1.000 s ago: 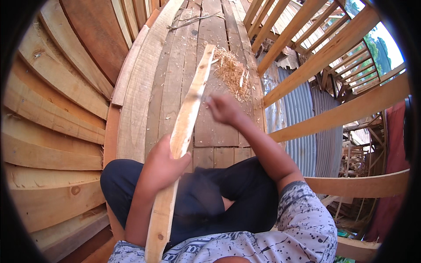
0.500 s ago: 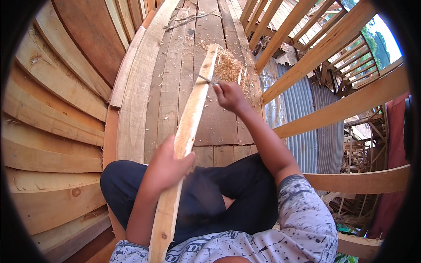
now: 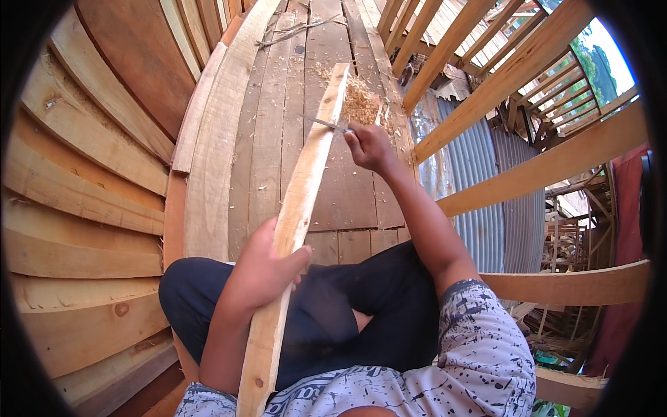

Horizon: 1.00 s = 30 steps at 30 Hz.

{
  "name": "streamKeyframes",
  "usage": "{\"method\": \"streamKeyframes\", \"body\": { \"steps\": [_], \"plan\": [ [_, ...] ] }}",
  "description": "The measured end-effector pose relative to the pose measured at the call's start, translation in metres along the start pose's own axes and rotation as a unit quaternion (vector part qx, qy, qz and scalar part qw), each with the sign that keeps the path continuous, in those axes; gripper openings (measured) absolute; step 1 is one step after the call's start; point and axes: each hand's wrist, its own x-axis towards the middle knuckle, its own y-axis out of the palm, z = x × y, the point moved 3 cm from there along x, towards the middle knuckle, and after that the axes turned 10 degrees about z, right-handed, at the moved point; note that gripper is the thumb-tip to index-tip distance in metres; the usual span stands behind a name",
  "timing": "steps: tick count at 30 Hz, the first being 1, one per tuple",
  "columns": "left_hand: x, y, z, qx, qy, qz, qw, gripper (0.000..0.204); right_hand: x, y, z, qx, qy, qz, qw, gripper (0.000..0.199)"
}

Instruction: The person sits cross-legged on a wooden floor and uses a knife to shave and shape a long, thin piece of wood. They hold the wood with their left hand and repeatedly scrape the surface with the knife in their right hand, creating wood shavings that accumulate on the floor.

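A long pale wooden plank runs from my lap up across the plank floor. My left hand grips it near its lower middle, fingers wrapped round its edge. My right hand is stretched out near the plank's far end, closed on the handle of a knife whose thin blade lies against the plank's right edge. A heap of wood shavings lies on the floor just past that hand.
I sit cross-legged in dark trousers on a floor of weathered boards. Curved stacked planks form a wall on the left. Slanted timber rails and corrugated metal sheeting stand on the right.
My right hand has moved further up along the plank with the blade, from its middle toward the far end. The left hand keeps its grip in the same place.
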Motion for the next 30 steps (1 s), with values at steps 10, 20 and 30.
{"method": "streamKeyframes", "body": {
  "steps": [10,20,30],
  "plan": [
    [0.0,-0.004,-0.004,0.014,-0.035,-0.029,0.999,0.045,0.002,0.013,0.008,-0.006,0.0,0.025,1.0,0.035],
    [0.009,-0.012,0.017,0.077,0.016,-0.058,0.995,0.042,-0.007,0.025,0.03,0.033,-0.028,0.075,0.996,0.029],
    [0.001,-0.002,-0.001,0.04,-0.03,-0.029,0.998,0.044,-0.013,-0.001,0.006,0.027,-0.008,0.033,0.999,0.038]
  ]
}}
